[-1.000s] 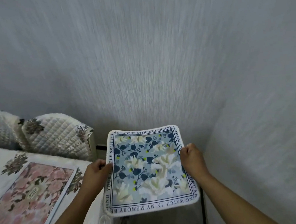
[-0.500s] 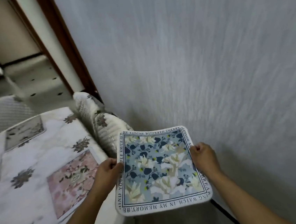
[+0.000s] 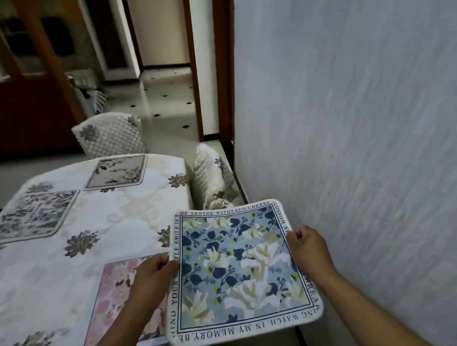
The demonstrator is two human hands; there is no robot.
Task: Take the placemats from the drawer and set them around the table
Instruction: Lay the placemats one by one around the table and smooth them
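The left hand [image 3: 153, 276] grips the left edge of a blue flowered placemat [image 3: 237, 270], fingers curled around it, and the right hand [image 3: 310, 248] grips the right edge the same way. Between them the mat hangs in the air, roughly flat, over the gap between the counter [image 3: 50, 281] and the wall [image 3: 372, 129].

Three mats already lie on the counter: a pink one [image 3: 116, 297] just beside the left hand, a grey-blue one [image 3: 29, 216] farther left, and a grey one [image 3: 117, 171] at the far end.

This looks like the carrying step for a fourth mat. The bare stretch by the wall-side chair [image 3: 210, 172] seems free. The next move would be lowering the mat flat there, square to the edge and clear of the pink one.
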